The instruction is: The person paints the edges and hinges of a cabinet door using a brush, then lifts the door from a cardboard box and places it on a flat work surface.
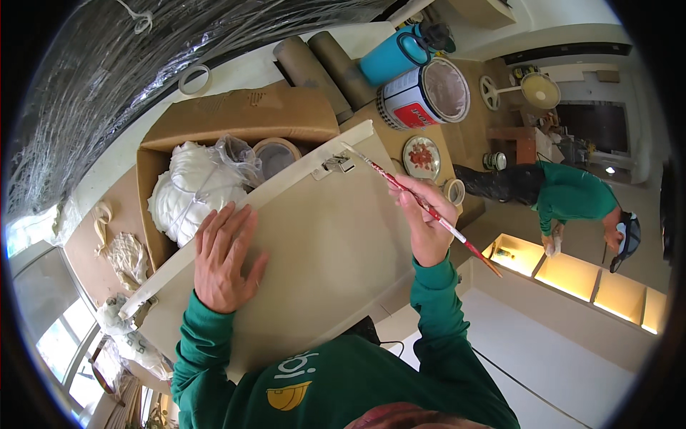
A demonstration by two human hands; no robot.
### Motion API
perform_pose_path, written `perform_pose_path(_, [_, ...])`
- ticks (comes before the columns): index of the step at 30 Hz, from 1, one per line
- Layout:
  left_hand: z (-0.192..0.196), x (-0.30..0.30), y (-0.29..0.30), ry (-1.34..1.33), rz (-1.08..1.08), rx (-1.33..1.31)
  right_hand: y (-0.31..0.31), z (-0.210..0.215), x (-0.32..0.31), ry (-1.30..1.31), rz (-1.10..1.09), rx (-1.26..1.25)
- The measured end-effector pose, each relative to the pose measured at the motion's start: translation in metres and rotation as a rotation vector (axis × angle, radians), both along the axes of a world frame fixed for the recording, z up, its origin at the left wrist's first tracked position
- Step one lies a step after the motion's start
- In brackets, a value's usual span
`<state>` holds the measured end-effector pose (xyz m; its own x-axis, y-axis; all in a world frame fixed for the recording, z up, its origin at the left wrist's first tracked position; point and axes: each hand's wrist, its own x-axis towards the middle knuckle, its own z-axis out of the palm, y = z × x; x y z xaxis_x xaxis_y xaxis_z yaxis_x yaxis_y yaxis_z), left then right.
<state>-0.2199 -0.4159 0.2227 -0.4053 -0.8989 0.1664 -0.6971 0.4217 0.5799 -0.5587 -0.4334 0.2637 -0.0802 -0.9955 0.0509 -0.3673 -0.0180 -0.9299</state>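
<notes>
My left hand (227,266) lies flat with spread fingers on a cream cabinet door (321,243), near its far edge. Between the fingers of my right hand (431,227) is a slim paintbrush (383,173) with a paint-smeared red and white handle. One end of the brush points at the door's far right corner, close to a metal hinge (334,166). Its other end sticks out past my hand to the lower right. A second hinge (145,310) sits at the door's left end, partly hard to make out.
Beyond the door stands an open cardboard box (236,111) with a white bundle (193,186) and a tub. Rightward are dark tubes (314,79), a blue bottle (389,57), a paint can (425,93) and a plate of reddish bits (421,157). A person in green (579,196) bends near lit shelves.
</notes>
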Motion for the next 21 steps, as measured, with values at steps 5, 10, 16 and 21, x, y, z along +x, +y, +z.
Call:
perform_pose_path(5, [0.001,0.000,-0.002,-0.014,-0.014,0.018,-0.002,0.001,0.003,0.075,0.014,0.001])
perform_pose_path(10, [0.000,0.002,-0.001,-0.036,0.003,0.039,-0.006,0.000,0.004,0.109,0.037,-0.003])
perform_pose_path(16, [0.001,0.003,0.001,-0.021,0.011,0.067,-0.011,-0.001,0.003,0.221,0.015,-0.037])
perform_pose_path(21, [-0.002,0.003,-0.001,0.011,0.005,0.063,-0.011,0.004,0.005,0.239,0.056,-0.031])
